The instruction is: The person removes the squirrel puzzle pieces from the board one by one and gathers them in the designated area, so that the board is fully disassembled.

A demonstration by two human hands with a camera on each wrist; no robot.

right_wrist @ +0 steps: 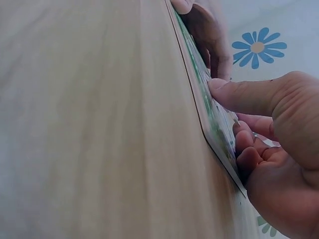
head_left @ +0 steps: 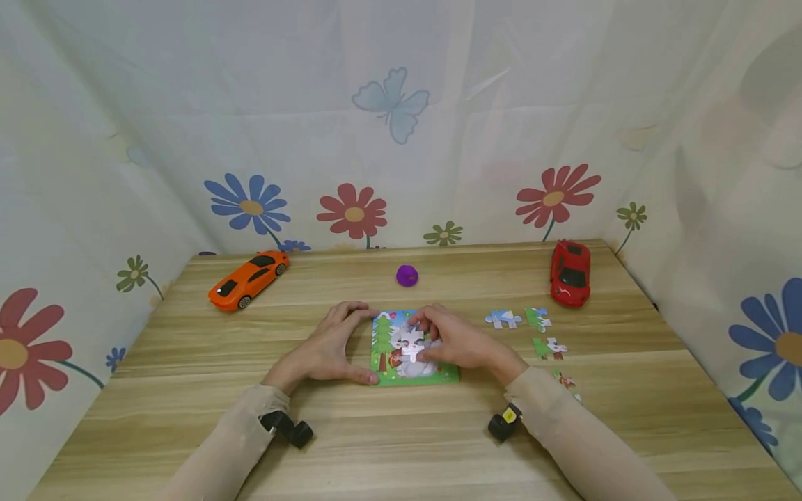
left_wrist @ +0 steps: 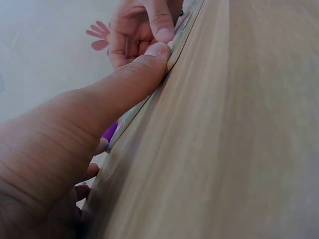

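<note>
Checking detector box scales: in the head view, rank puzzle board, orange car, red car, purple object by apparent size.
1. Puzzle board, partly covered by hands
2. Orange car and red car: too alike to rank, angled differently
3. Purple object

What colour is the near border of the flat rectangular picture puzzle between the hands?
The near border is green, clearest in the head view.

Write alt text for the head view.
A person's left hand holds a puzzle on a table; the right hand grips a piece near the puzzle's middle. Loose pieces lie to the right; an orange car, purple object and red car sit behind.
</note>
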